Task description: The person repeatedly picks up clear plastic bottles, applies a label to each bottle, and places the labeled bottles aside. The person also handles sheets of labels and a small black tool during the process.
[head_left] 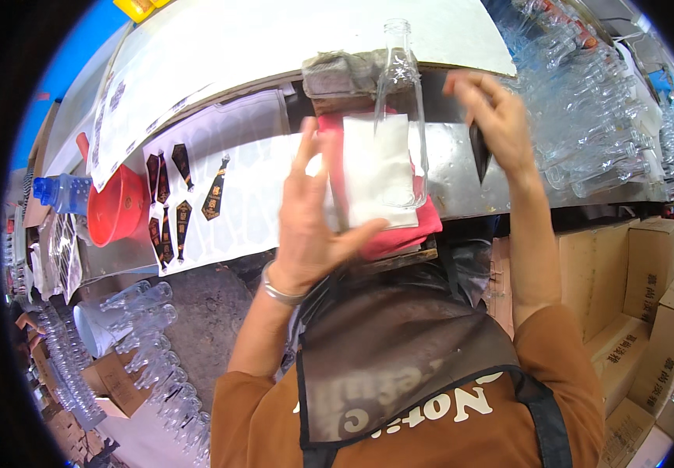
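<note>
A clear glass bottle [401,109] lies on a white folded cloth [366,179] over a red cloth [335,168], its neck pointing away from me. White marks show near its shoulder. Left of the bottle is my left hand [306,222], fingers stretched, thumb spread toward the white cloth, holding nothing. My right hand [497,117] is raised to the bottle's right, with fingers curled and slightly blurred. From it hangs a dark, pointed, tie-shaped label [479,152]. Several similar dark labels with gold print [214,191] lie on a white backing sheet [243,210] at the left.
A grey cloth-wrapped block [344,76] stands behind the cloths. At left are a red plastic bowl [118,207] and a blue-tinted water jug [64,193]. Many clear bottles [602,132] are piled at right; others [157,343] stand lower left. Cardboard boxes [598,269] fill the lower right.
</note>
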### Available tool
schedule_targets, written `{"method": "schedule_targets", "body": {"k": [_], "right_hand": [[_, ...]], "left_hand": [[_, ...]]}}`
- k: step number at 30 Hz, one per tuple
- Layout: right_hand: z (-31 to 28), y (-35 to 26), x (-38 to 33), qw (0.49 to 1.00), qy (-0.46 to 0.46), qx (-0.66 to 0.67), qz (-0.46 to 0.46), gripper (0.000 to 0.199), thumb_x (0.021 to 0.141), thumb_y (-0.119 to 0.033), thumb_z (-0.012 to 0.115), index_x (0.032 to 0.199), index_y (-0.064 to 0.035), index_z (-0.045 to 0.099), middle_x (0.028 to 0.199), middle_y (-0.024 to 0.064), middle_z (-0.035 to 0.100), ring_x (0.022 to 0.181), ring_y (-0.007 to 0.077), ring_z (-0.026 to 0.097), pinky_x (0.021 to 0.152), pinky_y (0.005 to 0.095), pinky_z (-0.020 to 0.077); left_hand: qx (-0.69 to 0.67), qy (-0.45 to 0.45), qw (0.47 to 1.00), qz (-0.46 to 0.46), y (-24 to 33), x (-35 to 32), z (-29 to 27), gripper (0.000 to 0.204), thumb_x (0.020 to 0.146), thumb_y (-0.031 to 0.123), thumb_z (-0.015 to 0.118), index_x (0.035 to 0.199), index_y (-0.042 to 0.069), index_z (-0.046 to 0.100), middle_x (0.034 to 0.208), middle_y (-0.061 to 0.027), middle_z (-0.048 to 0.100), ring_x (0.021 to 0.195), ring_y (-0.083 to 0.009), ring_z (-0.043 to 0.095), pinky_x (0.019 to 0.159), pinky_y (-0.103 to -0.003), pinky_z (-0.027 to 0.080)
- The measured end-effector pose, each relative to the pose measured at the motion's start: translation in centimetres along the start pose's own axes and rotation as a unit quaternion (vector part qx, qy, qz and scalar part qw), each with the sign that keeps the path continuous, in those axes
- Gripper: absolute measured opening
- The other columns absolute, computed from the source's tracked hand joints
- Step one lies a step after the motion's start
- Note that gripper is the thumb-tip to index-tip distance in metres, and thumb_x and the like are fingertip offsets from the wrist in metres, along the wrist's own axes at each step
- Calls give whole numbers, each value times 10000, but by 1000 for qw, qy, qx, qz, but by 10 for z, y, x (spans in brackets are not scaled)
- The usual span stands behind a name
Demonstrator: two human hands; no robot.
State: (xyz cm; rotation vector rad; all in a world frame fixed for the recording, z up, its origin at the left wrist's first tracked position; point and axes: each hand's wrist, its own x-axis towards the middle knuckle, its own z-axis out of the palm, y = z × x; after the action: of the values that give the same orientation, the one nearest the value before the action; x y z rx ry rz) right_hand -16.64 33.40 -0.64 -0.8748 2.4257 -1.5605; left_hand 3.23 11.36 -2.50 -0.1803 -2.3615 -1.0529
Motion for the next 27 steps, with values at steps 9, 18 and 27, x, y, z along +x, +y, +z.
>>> {"method": "schedule_targets", "body": {"k": [9,18,27], "right_hand": [[28,-27,-74,999,-26,-6,-33,315,1025,-201,590,1268,-16,664,1071,66,691,644,66,541,593,221,440],[50,-28,-87,997,-51,41,32,429,973,-218,673,1287,64,592,1073,98,645,621,51,512,592,244,446],[57,-37,-92,998,-45,-2,48,446,926,-132,714,1326,20,588,1087,78,669,579,49,507,553,230,423]], "left_hand": [[-166,-56,973,-152,20,-13,43,1047,649,82,881,1540,18,335,1558,-246,372,1438,-390,375,1154,-455,362],[58,-21,996,-63,22,-13,38,949,670,55,854,1502,-3,401,1534,-217,419,1382,-373,444,1128,-440,396],[-28,-25,996,-84,17,-22,32,948,702,27,824,1530,0,363,1568,-227,380,1436,-377,398,1158,-423,371]]}}
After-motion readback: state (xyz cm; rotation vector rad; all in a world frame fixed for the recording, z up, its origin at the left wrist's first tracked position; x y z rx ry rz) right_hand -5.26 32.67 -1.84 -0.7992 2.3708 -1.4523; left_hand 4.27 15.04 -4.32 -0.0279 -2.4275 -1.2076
